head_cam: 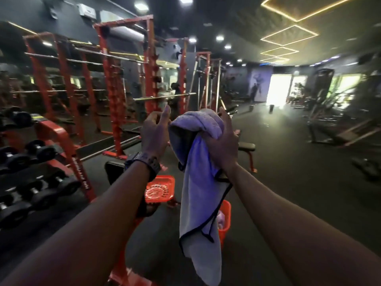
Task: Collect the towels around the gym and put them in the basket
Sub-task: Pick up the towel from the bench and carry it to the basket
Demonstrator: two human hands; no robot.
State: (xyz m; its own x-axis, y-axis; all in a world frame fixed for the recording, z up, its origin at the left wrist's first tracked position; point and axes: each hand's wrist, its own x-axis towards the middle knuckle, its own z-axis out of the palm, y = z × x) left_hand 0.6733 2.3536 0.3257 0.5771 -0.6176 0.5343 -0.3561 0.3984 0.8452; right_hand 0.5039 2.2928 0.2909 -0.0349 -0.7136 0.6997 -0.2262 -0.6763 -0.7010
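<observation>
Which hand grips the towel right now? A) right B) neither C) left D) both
A: the right hand is curled round the bunched top of the towel, which hangs below it, while the left hand is open beside it.

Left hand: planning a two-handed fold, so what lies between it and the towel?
Nothing: in the head view the left hand hovers beside the towel, gripped by the right hand.

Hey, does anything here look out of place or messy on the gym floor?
Nothing looks spilled or broken. The right hand grips a grey towel hanging above an orange basket; a second orange basket lies tipped, its base showing. The far floor is too blurred to judge.
</observation>
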